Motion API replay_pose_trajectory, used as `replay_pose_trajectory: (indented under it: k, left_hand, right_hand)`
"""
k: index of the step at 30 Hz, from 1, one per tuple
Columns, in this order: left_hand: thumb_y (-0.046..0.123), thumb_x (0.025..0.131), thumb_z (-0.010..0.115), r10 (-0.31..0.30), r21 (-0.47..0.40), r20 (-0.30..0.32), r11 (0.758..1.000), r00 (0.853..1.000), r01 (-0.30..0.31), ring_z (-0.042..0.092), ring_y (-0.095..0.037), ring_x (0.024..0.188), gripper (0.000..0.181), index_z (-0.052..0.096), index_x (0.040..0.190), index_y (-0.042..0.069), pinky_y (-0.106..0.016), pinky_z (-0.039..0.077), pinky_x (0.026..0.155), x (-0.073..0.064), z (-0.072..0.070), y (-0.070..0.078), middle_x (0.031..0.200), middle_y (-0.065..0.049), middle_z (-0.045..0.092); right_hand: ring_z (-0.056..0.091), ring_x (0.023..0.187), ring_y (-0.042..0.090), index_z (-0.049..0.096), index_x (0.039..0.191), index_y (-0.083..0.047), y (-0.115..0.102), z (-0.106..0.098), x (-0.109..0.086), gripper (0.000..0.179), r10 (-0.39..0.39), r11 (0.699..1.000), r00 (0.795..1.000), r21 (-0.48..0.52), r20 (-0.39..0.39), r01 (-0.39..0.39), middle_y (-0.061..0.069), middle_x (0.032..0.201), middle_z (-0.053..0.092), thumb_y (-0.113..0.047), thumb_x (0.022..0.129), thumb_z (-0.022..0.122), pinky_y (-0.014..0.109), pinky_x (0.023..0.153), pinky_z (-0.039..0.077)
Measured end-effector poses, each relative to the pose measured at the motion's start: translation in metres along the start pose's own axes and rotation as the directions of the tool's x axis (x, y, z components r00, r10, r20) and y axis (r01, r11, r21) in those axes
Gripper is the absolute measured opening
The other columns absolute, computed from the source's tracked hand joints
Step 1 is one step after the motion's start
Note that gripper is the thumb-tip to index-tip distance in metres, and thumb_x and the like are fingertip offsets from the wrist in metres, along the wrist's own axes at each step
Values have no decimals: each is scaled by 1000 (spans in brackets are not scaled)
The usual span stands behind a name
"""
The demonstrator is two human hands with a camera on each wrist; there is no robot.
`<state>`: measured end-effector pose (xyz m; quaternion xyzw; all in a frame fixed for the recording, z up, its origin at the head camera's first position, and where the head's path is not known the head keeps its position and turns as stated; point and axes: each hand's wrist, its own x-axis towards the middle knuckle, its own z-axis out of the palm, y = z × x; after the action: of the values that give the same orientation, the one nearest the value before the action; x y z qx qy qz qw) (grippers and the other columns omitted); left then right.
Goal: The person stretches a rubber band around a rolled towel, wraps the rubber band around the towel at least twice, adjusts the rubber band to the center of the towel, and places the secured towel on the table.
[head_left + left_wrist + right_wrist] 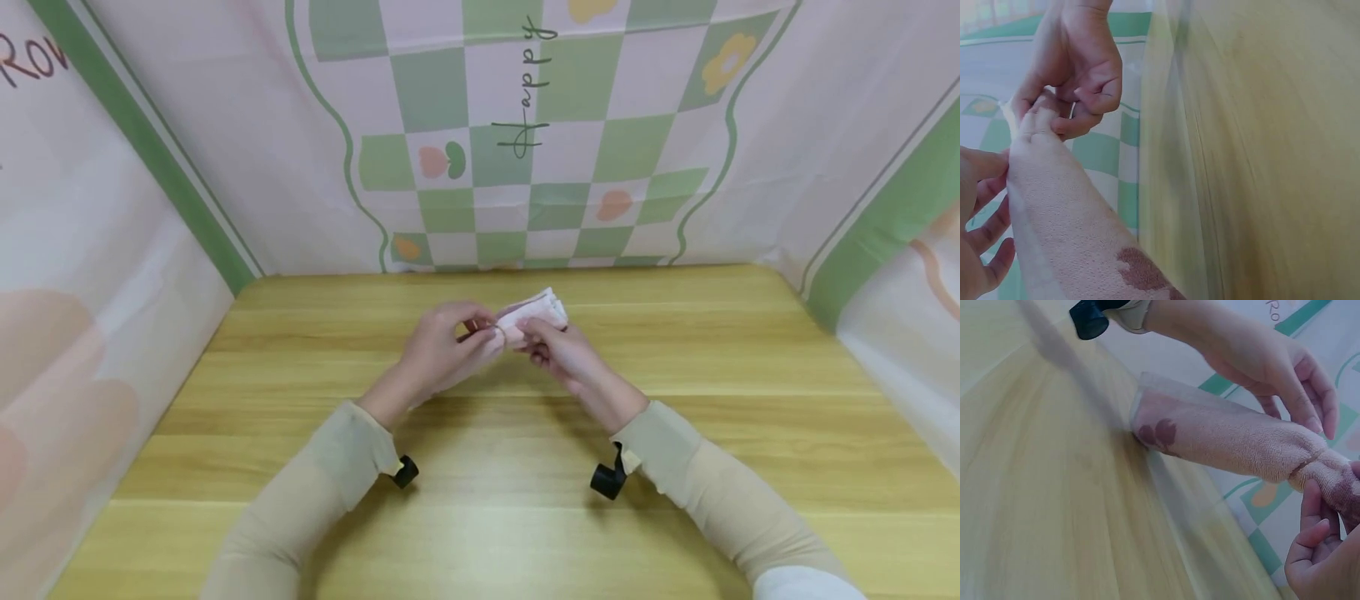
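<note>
A rolled pale pink towel (pixel 540 311) with dark reddish-brown patches is held above the table, its long end hanging toward the left forearm. Around its narrowed neck runs a thin brown band (pixel 1305 464). My right hand (pixel 568 354) grips the bunched short end just beyond the band, thumb on top. My left hand (pixel 438 342) has thumb and index fingertips together at the band, seeming to pinch it. Its other fingers spread loosely beside the towel in the left wrist view. The exact contact of the left fingertips is partly hidden.
Underneath lies a wood-grain table (pixel 495 517). Behind it hangs a white cloth with green checks (pixel 502 150), and more printed cloth walls the left and right sides. A black wrist camera (pixel 607 481) sticks out under the right cuff, another (pixel 406 472) under the left.
</note>
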<state>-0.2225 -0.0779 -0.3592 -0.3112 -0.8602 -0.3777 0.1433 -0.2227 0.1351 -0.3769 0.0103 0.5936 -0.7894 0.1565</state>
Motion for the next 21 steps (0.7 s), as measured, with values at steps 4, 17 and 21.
replay_pose_trajectory:
  k: [4,17,21]
  left_hand:
    - [12,96,74,36,49,-7,998,999,-36,64,-18,88,10,76,105,7,-38,54,82,-1,2,-2,95,-3,73]
    - [10,94,75,233,259,-38,941,972,-216,68,-25,93,11,82,103,9,-36,57,82,-4,0,-2,101,-8,75]
    - [9,95,74,266,255,-13,933,964,-254,67,-25,95,9,79,102,6,-37,55,86,-2,-3,-1,100,-7,74]
  right_hand:
    - [56,73,9,65,96,-12,-2,0,0,6,3,1000,1000,23,-1,-3,-3,80,67,-12,101,62,20,64,41]
    - [53,70,7,62,89,-15,-7,3,1,18,6,999,1000,40,9,-7,-5,76,63,-7,103,55,19,62,38]
    - [52,68,7,59,95,-13,-9,5,1,9,14,999,1000,52,-1,-14,-4,76,62,-7,102,57,19,62,38]
